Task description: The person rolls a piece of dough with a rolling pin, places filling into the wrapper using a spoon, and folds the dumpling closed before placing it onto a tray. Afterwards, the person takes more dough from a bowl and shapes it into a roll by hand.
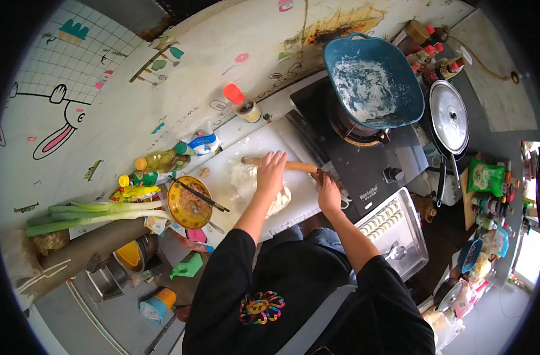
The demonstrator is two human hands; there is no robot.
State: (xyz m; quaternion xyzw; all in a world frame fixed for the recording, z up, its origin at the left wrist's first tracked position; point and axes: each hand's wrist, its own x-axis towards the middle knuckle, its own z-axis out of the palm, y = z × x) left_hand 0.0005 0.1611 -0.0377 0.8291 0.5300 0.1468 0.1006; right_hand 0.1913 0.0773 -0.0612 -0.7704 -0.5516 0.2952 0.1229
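A wooden rolling pin lies slantwise over the white board. My left hand is on the pin toward its far left end, the fingers bent over it. At the pin's right end, my right hand is closed around its darker end part. A floured lump of dough sits on the board beneath and beside my left hand, partly hidden by the wrist. Loose flour is spread to its left.
A yellow bowl of filling with chopsticks stands left of the board. Rows of dumplings lie on a metal tray at right. A floury blue basin rests on the stove. Bottles and leeks line the left.
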